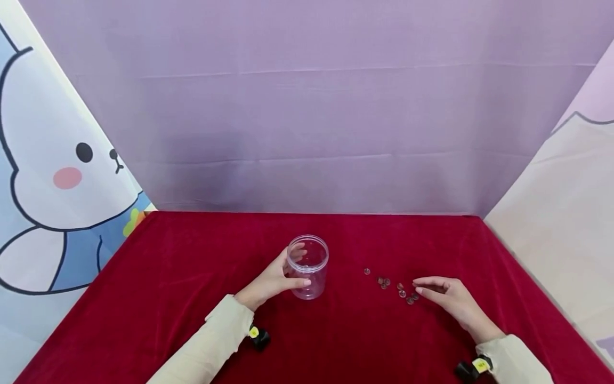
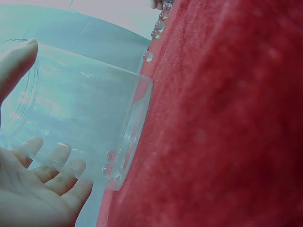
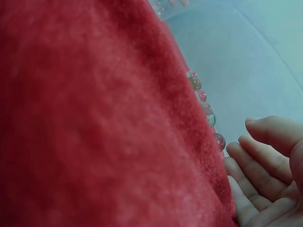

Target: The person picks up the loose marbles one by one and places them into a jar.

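Observation:
My left hand (image 1: 273,274) grips a clear plastic jar (image 1: 314,280) around its side, thumb on the near face and fingers behind. The jar stands upright without a lid. In the left wrist view, a couple of glass marbles (image 2: 111,170) show low in the jar. To the right, several more marbles (image 1: 402,293) lie in a loose line on the red cloth. At the right end of that line is my right hand (image 1: 455,301), its fingers gently bent. In the right wrist view its thumb stands apart from the fingers with nothing between them, close to a marble (image 3: 218,142).
Red velvety cloth (image 1: 144,320) covers the table. A lilac curtain (image 1: 312,106) hangs along the back edge. Printed panels flank both sides, the left one with a cartoon animal (image 1: 57,138). Each wrist carries a small black camera (image 1: 261,339).

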Demonstrator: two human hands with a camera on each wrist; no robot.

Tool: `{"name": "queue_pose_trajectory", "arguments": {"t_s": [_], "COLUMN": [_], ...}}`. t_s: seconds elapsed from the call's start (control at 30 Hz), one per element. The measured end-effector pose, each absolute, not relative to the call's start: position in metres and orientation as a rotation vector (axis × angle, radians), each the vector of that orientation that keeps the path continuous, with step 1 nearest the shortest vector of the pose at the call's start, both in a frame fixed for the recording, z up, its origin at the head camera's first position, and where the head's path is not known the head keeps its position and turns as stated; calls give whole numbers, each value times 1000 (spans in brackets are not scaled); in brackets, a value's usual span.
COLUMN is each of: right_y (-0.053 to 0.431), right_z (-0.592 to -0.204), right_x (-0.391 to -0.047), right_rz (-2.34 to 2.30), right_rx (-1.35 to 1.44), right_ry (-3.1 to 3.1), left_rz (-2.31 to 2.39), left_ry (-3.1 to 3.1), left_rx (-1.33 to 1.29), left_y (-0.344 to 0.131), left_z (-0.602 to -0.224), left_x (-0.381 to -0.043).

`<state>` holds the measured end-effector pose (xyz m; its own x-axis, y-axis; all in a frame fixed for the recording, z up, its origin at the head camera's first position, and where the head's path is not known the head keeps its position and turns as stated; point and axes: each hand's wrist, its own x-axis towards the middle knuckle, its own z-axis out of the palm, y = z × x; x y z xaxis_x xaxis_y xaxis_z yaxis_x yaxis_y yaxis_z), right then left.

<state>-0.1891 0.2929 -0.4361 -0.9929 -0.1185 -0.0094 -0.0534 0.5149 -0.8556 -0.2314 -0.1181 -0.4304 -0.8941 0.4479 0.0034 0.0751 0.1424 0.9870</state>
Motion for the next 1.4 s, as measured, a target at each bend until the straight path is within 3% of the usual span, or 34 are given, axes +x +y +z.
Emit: {"name": "queue_pose_trajectory", "arguments": {"t_s": [1.4], "right_y": [303], "right_z": [-446], "right_x": [-199], "right_rz": [-1264], "right_rx": [-541], "right_ry": [2723], "left_rz": [1824], "left_ry": [2131], "left_rx": [534], "left_y": [-118], "left_z": [-433], "left_x": [-233]}}
